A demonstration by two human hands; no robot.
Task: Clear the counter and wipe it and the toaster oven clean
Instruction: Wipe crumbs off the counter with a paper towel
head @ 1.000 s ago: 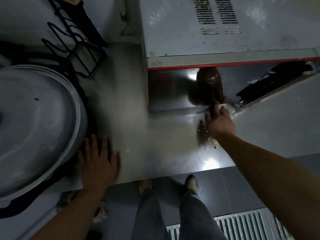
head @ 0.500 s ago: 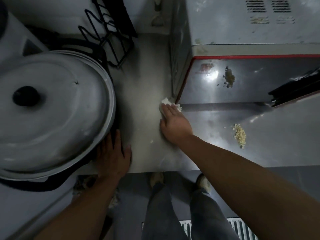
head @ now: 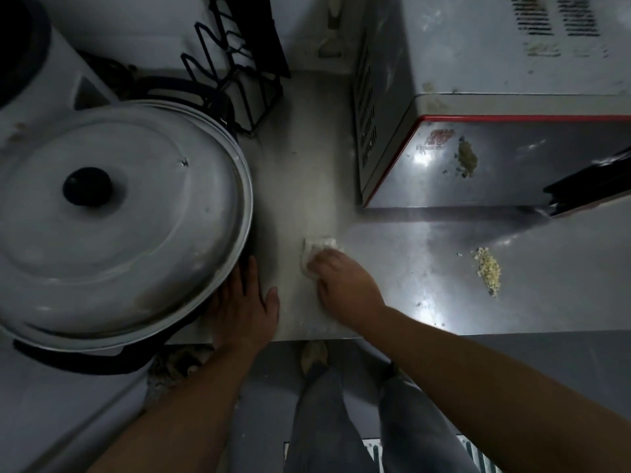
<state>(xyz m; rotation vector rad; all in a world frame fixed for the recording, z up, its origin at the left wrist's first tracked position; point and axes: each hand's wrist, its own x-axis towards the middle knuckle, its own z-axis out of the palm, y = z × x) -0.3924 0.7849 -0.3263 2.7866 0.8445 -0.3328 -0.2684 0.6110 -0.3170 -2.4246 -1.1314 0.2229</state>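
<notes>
Steel surface [head: 307, 172] runs across the view, lit bright at its near right edge. Big lidded pot [head: 112, 216] with black knob sits at left, overhanging the near edge. Toaster oven [head: 478, 80] at back right, red trim round its front, door [head: 512, 165] reflective, vent slots on top and on its left side. Black wire rack [head: 239, 73] at back, between pot and oven. Left hand [head: 244, 308] lies flat on the surface just beside the pot, fingers straight, partly tucked under the pot rim, grasping nothing. Right hand [head: 341, 285] presses a white cloth [head: 316, 250] onto the surface, between pot and oven and nearer the front edge; fingers bent over the cloth, hand blurred, so grip is not fully clear. Crumb pile [head: 488, 271] on the surface at right, well apart from the cloth; its mirror image shows on the oven door. Legs and feet on the dark floor [head: 546, 370] below.
</notes>
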